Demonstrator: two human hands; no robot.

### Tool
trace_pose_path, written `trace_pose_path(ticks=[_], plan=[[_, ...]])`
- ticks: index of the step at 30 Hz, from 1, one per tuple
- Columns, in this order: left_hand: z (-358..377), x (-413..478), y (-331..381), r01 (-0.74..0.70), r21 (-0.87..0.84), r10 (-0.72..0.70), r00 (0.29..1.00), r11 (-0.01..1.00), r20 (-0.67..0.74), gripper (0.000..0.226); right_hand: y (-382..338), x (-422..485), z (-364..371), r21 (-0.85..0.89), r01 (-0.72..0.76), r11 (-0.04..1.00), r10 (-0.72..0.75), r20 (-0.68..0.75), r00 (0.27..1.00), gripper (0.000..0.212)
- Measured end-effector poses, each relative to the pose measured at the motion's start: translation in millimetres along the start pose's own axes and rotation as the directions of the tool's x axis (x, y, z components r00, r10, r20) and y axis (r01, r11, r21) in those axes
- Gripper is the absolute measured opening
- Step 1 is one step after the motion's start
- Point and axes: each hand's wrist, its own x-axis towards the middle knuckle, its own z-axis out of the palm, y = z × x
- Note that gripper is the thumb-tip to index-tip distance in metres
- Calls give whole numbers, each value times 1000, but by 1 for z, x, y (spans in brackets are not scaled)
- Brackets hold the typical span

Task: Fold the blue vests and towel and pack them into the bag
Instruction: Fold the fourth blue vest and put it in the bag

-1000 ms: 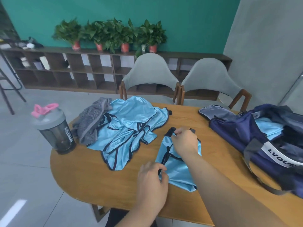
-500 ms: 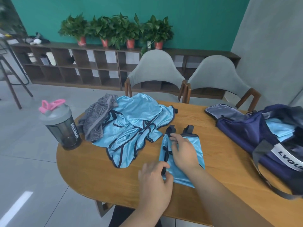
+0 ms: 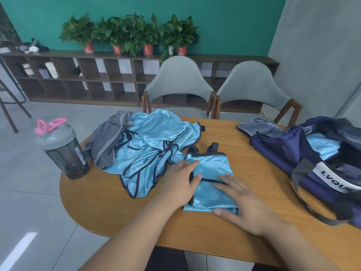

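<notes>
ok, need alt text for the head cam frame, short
Two bare hands, left hand and right hand, press flat on a folded blue vest on a wooden table. To the left lie a pile of unfolded blue vests, a grey towel and a shaker bottle; an open navy bag sits at right.

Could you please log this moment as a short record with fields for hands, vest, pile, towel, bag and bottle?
left hand: flat, open, on the folded vest's left edge
right hand: flat, open, on its near right part
folded vest: on the wooden table, not yet packed
unfolded vests: heaped left of it
grey towel: crumpled, at the heap's left
navy bag: open, blue fabric inside
shaker bottle: upright, table's left edge
</notes>
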Motion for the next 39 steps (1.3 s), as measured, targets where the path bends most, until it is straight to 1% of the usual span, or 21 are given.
trace_pose_path(ticks=[1,3,5,7,8,9,11,12,13,14,16,17,21,24,26,30,33,35,37,39], plan=[[2,6,1,0,21,-1,999,1000,42,57,4,-5,2,-51,3,999,-1,29,1000,77],[6,15,6,-19,14,18,996,1000,90,60,13,-11,2,-89,-23,996,24,8,1000,74],[11,23,11,-38,-52,42,996,998,79,62,21,-14,-4,-75,-66,995,64,-23,998,71],[16,27,13,-44,-86,49,998,995,49,62,27,-18,-9,-23,-78,997,76,-66,995,68],[20,26,14,-53,-71,54,998,996,22,60,27,-21,-11,19,-75,997,77,-100,992,64],[23,24,15,-84,-33,83,996,996,-33,57,28,-24,-12,64,-77,995,85,-143,986,58],[25,14,18,-192,33,195,968,981,-160,43,27,-29,-12,104,-84,991,109,-256,960,45],[24,6,21,-247,28,249,954,968,-168,38,27,-30,-12,98,-94,991,120,-312,942,40],[23,-2,22,-302,19,302,945,953,-126,36,26,-31,-11,84,-106,991,129,-356,926,35],[23,-10,23,-362,34,363,930,932,-54,38,26,-31,-10,74,-117,990,136,-382,914,32],[25,-23,21,-456,120,450,890,882,74,43,26,-32,-9,83,-135,987,157,-390,907,29],[26,-26,18,-476,152,468,879,866,90,42,26,-32,-8,98,-146,984,172,-379,909,29],[25,-28,15,-450,172,451,892,876,37,30,24,-34,-6,124,-169,978,203,-350,914,25],[26,-28,15,-459,200,462,886,866,37,28,22,-35,-7,125,-173,977,207,-351,913,24],[26,-29,17,-434,162,436,900,886,23,26,21,-36,-7,124,-173,977,206,-355,912,27],[27,-28,13,-384,79,389,917,920,-83,18,19,-38,-9,151,-196,969,239,-368,899,34],[27,-29,13,-415,90,425,892,905,-154,16,18,-39,-9,150,-193,970,236,-380,894,34],[27,-34,17,-446,99,456,882,890,-122,17,19,-40,-10,146,-188,971,230,-381,895,33],[30,-41,18,-427,112,433,901,897,-27,28,20,-40,-11,149,-188,971,232,-390,891,34],[32,-45,16,-397,99,396,918,913,21,37,21,-39,-10,133,-183,974,222,-408,886,34]])
